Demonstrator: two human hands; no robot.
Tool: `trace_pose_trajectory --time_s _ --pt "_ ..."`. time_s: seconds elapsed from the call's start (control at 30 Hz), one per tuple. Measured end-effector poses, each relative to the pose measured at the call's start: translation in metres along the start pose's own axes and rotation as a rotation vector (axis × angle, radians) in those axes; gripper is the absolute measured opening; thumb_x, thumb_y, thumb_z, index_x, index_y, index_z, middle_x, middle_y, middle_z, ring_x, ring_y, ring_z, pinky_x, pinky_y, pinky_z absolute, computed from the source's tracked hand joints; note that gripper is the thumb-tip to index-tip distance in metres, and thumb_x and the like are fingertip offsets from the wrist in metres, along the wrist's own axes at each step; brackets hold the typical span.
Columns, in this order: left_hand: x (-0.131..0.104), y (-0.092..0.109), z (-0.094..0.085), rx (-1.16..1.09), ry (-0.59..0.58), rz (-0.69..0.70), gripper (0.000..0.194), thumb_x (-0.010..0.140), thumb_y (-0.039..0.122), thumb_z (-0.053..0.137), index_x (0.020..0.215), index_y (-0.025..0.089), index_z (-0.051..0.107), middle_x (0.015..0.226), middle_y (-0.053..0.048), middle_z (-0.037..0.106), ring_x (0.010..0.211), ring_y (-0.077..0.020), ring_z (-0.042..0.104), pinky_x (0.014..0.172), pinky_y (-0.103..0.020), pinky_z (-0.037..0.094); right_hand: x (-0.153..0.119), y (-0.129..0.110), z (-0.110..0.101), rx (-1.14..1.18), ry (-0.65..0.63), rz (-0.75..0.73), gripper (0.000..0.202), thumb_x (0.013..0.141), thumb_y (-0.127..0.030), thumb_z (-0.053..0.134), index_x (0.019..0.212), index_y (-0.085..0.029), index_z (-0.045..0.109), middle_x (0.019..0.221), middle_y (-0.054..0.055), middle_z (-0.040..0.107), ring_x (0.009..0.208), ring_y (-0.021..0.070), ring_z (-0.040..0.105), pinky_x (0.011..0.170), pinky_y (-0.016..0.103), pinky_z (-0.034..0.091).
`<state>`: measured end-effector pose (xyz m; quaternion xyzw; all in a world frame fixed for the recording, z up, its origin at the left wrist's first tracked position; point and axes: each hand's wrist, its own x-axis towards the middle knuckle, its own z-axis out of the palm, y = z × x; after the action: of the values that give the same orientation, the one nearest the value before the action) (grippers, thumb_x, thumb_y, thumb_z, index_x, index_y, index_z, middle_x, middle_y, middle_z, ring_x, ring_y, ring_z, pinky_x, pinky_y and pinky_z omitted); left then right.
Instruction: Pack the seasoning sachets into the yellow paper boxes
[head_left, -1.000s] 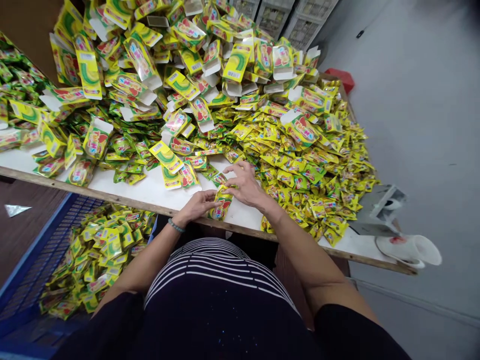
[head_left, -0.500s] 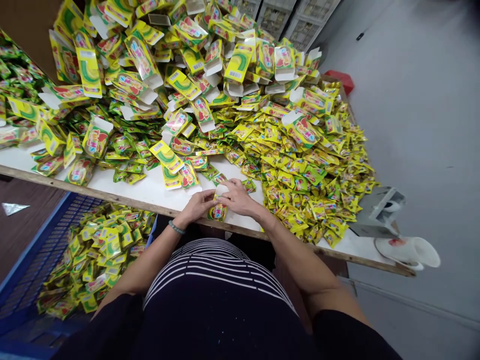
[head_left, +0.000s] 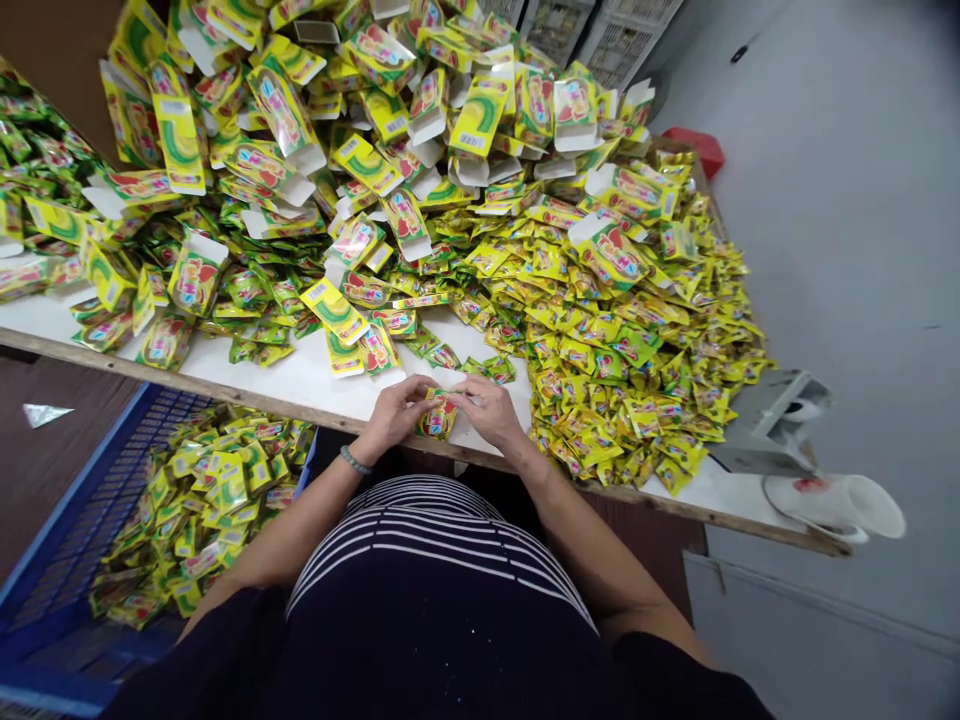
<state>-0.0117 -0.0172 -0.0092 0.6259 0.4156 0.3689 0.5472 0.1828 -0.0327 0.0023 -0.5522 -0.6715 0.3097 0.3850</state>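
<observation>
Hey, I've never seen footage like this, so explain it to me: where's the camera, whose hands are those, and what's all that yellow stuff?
There's no machine here. A camera worn on a person's head looks forward and down, so you see that person's own bare arms and striped top.

The left hand and right hand meet at the upper end of a small printed box near the table's front edge. The fingers hide whether that end is closed.

On the white table, cartons, many with open flaps, are heaped toward the back. Yellow packets are piled to the right, with green packets further left. Below, at lower left, a blue crate holds more yellow boxes.
</observation>
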Motion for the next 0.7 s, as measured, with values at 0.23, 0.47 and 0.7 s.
trace_pose_trajectory --time_s 0.23,0.47,0.7 --pt "0.002 -0.001 0.001 -0.256 0.036 -0.171 0.055 0.070 0.040 0.081 0.106 0.022 0.043 0.078 0.002 0.071 0.073 -0.0150 0.069 0.071 -0.027 0.053 0.013 -0.015 -0.012 -0.135 -0.157 -0.128 0.023 0.094 -0.032 0.057 0.097 -0.026 0.078 0.100 0.004 0.078 0.095 0.0206 0.071 0.089 0.036 0.052" --pt "0.001 0.001 0.001 -0.267 0.024 -0.200 0.056 0.068 0.040 0.082 0.103 0.021 0.044 0.079 0.000 0.072 0.074 -0.0156 0.070 0.072 -0.027 0.053 0.022 -0.019 -0.014 -0.129 -0.148 0.050 0.013 0.084 -0.035 0.071 0.085 -0.027 0.081 0.088 0.003 0.079 0.083 0.0214 0.070 0.080 0.035 0.050" --pt "0.000 0.003 0.001 -0.232 0.018 -0.194 0.058 0.067 0.042 0.082 0.110 0.021 0.049 0.080 -0.001 0.073 0.076 -0.0170 0.070 0.074 -0.028 0.053 0.041 -0.016 -0.024 -0.082 -0.312 0.159 0.018 0.081 -0.039 0.072 0.083 -0.024 0.081 0.076 0.002 0.078 0.072 0.0202 0.070 0.063 0.029 0.049"
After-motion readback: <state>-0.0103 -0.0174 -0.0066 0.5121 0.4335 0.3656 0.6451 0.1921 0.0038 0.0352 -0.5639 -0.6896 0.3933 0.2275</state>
